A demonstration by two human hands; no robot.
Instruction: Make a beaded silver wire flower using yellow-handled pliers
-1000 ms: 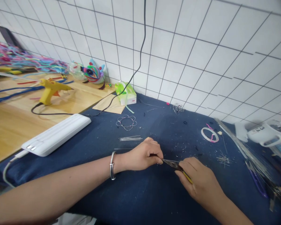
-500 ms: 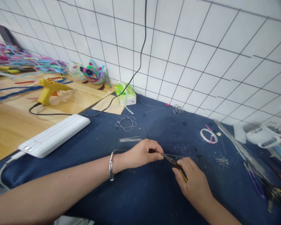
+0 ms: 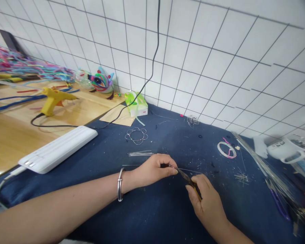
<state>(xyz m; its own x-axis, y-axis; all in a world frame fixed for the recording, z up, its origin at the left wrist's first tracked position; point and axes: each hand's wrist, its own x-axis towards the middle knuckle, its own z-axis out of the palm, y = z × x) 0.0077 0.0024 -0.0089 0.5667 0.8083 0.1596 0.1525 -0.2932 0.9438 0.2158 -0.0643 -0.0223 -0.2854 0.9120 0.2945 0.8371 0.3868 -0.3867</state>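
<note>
Needle-nose pliers (image 3: 185, 176) have tilted steeper — right hand (image 3: 209, 203) gripping them, left hand (image 3: 155, 170) pinching thin wire (image 3: 189, 170), seemingly unfinished — all rightward of the wire flower (image 3: 143, 139), which looks complete.

Bright, fairly even light; edges look smeared.

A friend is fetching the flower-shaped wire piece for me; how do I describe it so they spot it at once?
On the dark blue cloth, find the green and white packet near the white tiled wall. Just in front of it lies a thin silver wire ring edged with petal-like loops. Those loops set it apart from the straight silver wires bundled near the left hand.
</note>
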